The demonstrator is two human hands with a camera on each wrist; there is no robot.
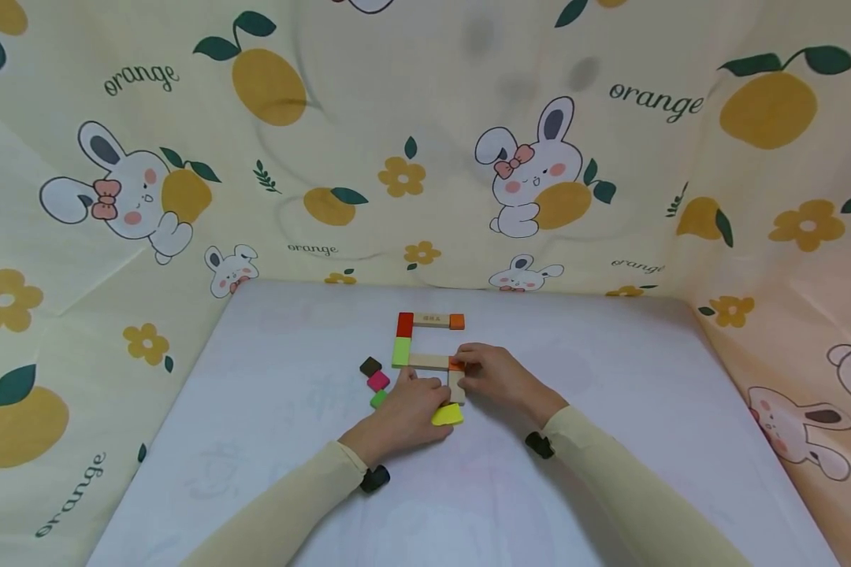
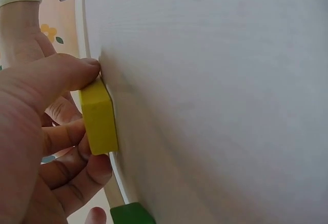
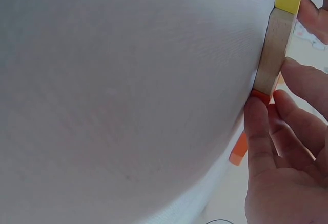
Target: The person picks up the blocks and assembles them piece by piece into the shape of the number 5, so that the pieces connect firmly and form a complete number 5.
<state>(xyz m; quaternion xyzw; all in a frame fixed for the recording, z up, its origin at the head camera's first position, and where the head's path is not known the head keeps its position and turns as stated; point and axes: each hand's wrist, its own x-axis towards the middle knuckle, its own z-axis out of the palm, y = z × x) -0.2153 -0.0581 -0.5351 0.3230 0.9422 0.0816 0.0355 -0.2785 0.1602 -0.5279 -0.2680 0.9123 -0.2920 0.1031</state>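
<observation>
My left hand (image 1: 410,413) holds a yellow block (image 1: 447,414) between thumb and fingers, flat on the table at the near end of an upright wooden block (image 1: 457,387). The yellow block (image 2: 99,117) shows fully in the left wrist view. My right hand (image 1: 499,378) pinches a small orange block (image 3: 261,96) at the far end of that wooden block (image 3: 275,49), its fingertips partly covering the orange. A horizontal wooden block (image 1: 429,361) joins the orange block to a light green block (image 1: 401,352). A red block (image 1: 405,324) stands beyond the green one.
A printed wooden block (image 1: 431,320) runs right from the red block to another orange block (image 1: 457,321). Left of my left hand lie loose black (image 1: 371,366), pink (image 1: 378,381) and green (image 1: 379,399) blocks. A patterned curtain (image 1: 369,157) surrounds the white table (image 1: 269,409).
</observation>
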